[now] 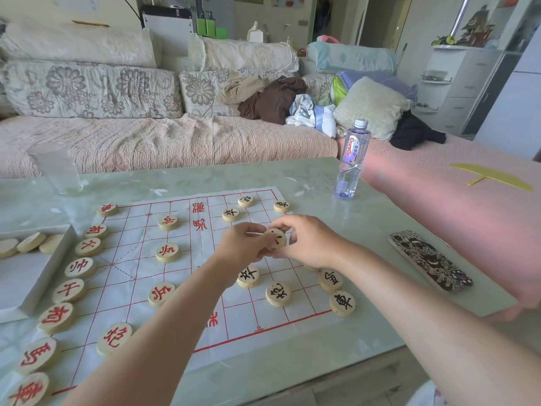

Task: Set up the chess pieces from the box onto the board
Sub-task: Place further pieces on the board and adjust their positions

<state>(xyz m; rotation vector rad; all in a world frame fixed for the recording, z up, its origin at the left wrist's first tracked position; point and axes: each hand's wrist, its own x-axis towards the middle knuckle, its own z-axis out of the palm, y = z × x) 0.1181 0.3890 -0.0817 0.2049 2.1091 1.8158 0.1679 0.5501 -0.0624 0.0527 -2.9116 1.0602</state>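
- Wooden disc with a black character: both hands pinch it by the rim, lifted and tilted up over the right half of the board. Fingers cover part of the character, so I cannot read which piece it is.
- The left hand curls its fingertips on the disc's left edge; the right hand grips the right edge and top. Neither is spread.
- The step in hand looks like checking the face before placing it. It would be best to pass the disc to one hand, so that the other is free to steady the paper board.
- Red pieces line the board's left edge and seem nearly complete. Black pieces on the right half are fewer, with gaps along the right edge, so this disc probably belongs there.
- Lower it flat, character up, centred on a line crossing rather than inside a square.
- Come straight down: neighbouring discs sit close below the hands, and a sideways slide could nudge them or wrinkle the sheet.
- The box lies just left of the board, with blank-faced discs in it.
- On the bench, a water bottle stands beyond the board's far right corner and a phone lies to the board's right.
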